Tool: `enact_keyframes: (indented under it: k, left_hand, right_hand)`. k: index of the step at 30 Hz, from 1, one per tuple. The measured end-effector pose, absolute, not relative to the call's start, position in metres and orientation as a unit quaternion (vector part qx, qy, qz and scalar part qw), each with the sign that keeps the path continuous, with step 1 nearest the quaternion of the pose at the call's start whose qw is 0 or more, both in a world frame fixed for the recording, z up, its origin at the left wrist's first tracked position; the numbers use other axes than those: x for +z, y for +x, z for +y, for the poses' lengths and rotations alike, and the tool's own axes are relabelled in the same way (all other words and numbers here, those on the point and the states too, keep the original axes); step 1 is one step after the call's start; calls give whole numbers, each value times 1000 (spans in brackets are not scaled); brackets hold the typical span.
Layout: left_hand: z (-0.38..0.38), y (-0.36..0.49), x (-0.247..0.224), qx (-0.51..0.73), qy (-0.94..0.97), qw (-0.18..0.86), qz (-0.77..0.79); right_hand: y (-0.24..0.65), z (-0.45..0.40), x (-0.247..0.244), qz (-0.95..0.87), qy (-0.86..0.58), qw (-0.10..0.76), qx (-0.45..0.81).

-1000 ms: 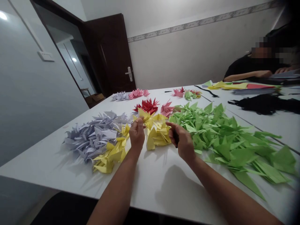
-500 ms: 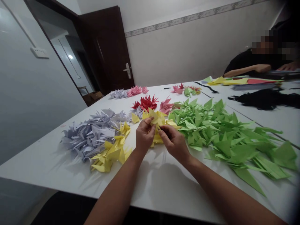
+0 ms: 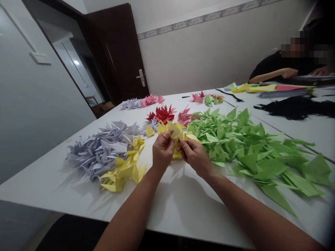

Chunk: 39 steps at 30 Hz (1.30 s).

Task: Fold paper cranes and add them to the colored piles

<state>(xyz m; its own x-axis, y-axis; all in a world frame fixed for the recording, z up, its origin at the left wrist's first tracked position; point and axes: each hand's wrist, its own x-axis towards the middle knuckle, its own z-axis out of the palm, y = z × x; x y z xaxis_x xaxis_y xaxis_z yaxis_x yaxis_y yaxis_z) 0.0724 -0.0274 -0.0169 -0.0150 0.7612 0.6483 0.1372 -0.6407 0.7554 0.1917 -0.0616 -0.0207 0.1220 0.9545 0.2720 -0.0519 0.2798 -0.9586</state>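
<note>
1. Left hand (image 3: pixel 162 149): thumb and finger pinch the yellow folded paper (image 3: pixel 175 129).
2. Right hand (image 3: pixel 195 153): fingers pressed together at its lower end; grip's contents unclear.
3. Tip points up-left beyond the fingertips, long axis slanting.

The room was dim, with a cool grey cast and muted light. A bright spot (image 3: pixel 76 62) glowed beyond the doorway, and the metal door handle (image 3: pixel 141 77) caught a pale gleam. Broad, soft-edged shadows from the left hand (image 3: pixel 163 150) and right hand (image 3: pixel 196 155) lay on the white surface (image 3: pixel 65 190), and fainter, streaky ones fringed the lilac paper pile (image 3: pixel 104 150). The wide lens made the brown door (image 3: pixel 115 52) lean and stretched the forearms (image 3: pixel 131 205). Blackness swallowed the upper right corner, while the right edge blurred. Pixel blocks masked the co-worker's head (image 3: pixel 295 45). The black tangle (image 3: pixel 295 108) showed almost no detail, and the distant pink paper cluster (image 3: pixel 149 100) looked soft.
</note>
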Motion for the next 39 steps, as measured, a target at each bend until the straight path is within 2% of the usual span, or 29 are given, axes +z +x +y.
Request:
enact_keyframes:
  k: [7,16,21,28,33,39]
  left_hand:
    - [-26,70,-18,611,691,210,325]
    - [-32,72,-10,614,662,269,335]
    - [-31,75,-8,655,569,358,344]
    - [-25,71,9,712,340,528,314]
    - [-31,71,17,632,251,673,292]
    - [-34,72,8,539,313,738,259]
  right_hand:
    - [191,-63,-16,-492,-414,618,452]
    - [191,-64,-14,-468,-399,636,467]
    - [189,-67,-13,-468,-374,653,464]
    - [190,-70,-5,-436,-330,729,413]
    - [191,-66,-16,-490,-350,690,403]
    - [192,-63,-26,-563,-382,658,324]
